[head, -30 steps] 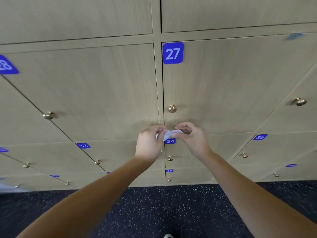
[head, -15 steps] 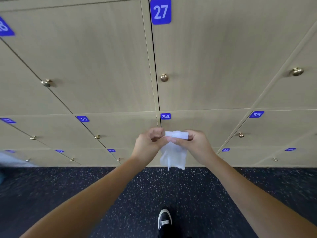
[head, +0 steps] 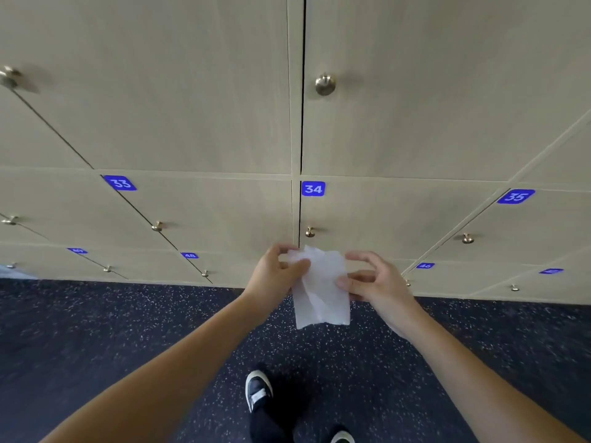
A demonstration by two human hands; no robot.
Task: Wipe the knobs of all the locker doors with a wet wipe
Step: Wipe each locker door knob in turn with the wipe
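A white wet wipe (head: pixel 319 289) hangs unfolded between my hands, in front of the bottom of the lockers. My left hand (head: pixel 275 276) pinches its upper left corner. My right hand (head: pixel 371 282) pinches its right edge with thumb and fingers. Just above the wipe is the brass knob of locker 34 (head: pixel 309 232). A larger brass knob (head: pixel 325 84) sits on the door above. More knobs show on locker 33 (head: pixel 157 226) and locker 35 (head: pixel 467 238).
Beige wood-grain locker doors with blue number plates (head: pixel 313 188) fill the wall. A lower row carries small knobs (head: pixel 204 273). Dark speckled floor (head: pixel 128 330) lies below, with my black shoe (head: pixel 257 391) on it.
The view has tilted down, so plate 27 has left the top. The wipe, bunched a second ago, now hangs unfolded, and my right hand has shifted to its right edge.
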